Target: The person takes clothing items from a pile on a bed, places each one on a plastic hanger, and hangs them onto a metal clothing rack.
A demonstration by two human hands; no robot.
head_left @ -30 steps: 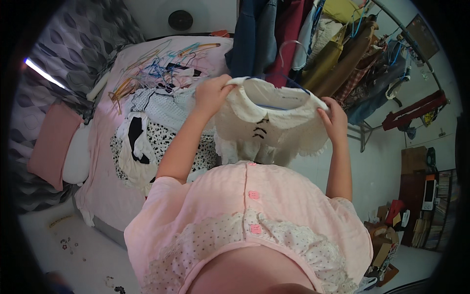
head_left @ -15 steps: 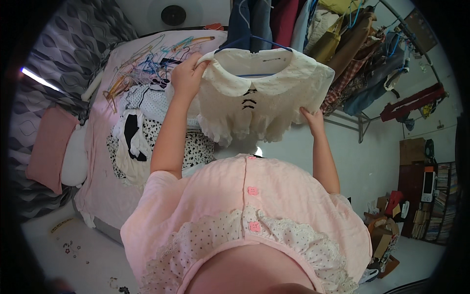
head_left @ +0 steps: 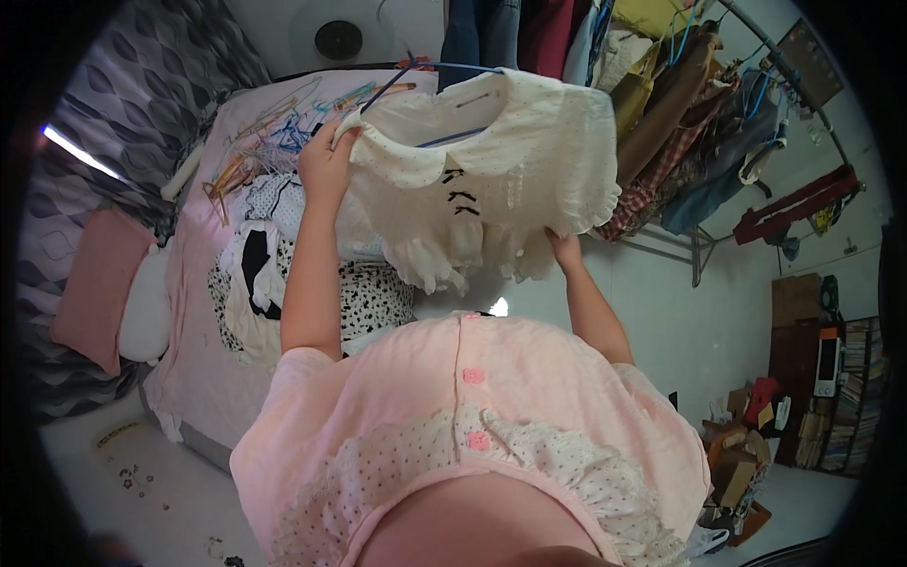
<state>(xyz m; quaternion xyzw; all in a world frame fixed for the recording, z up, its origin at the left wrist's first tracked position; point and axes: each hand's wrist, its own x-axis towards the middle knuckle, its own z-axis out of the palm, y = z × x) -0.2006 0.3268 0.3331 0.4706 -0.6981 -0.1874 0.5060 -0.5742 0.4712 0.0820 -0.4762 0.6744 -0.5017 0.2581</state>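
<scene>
A white blouse with a wide rounded collar, tiny dots and small black bows hangs in front of me on a blue hanger. My left hand is closed on its left shoulder, thumb and fingers pinching the cloth near the hanger's end. Lower on the other side, my right hand grips the blouse by its right edge below the ruffled sleeve; some of its fingers are hidden behind the fabric. The hanger's hook points up and away, held by nothing.
Left of me, a bed carries loose hangers and a pile of clothes. A metal rack full of hanging garments stands at the far right. Boxes and a bookshelf are at the right.
Both hands have shifted left with the blouse, which has turned and tilted a little. The hanger's hook has swung left, away from the dark hanging clothes behind it.
</scene>
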